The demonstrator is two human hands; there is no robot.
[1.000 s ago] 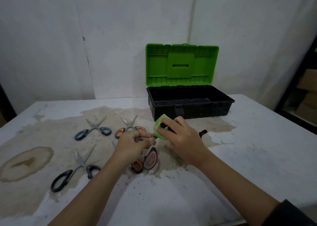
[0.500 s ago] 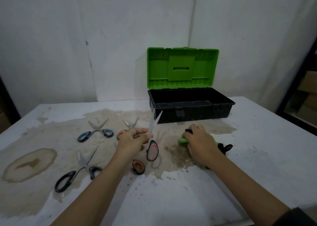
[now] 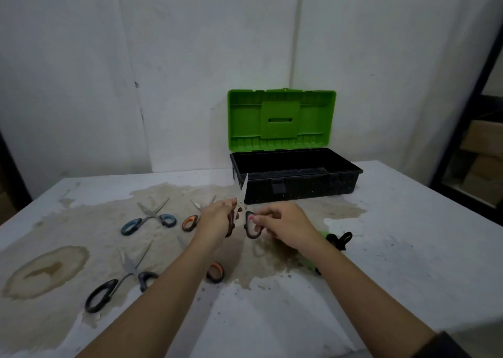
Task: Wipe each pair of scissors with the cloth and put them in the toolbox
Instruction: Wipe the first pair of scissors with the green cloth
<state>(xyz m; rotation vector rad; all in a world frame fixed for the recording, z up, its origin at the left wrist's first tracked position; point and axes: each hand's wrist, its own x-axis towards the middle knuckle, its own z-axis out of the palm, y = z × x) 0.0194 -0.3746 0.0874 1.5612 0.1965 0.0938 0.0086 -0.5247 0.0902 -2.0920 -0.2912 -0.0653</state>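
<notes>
Both hands hold one pair of red-and-black-handled scissors [image 3: 243, 194] upright above the table, blades pointing up. My left hand [image 3: 217, 219] grips one handle loop; my right hand [image 3: 283, 223] pinches the other loop. The green cloth [image 3: 324, 234] lies on the table, mostly hidden behind my right forearm. The toolbox [image 3: 296, 186] stands open behind, black tray and raised green lid. On the table lie blue-handled scissors [image 3: 148, 219], orange-handled scissors [image 3: 192, 220] partly behind my left hand, black-handled scissors [image 3: 119, 281], and an orange-handled pair [image 3: 215, 272] half hidden under my left forearm.
A black tangled object [image 3: 340, 239] lies by the cloth. The white table [image 3: 408, 248] carries a large brown stain across its left and middle. A wall rises close behind the toolbox. Dark shelving with boxes [image 3: 481, 151] stands at the right.
My right hand put the green cloth down on the table and came back to the scissors' handle. My left hand raised the scissors until the blades point up.
</notes>
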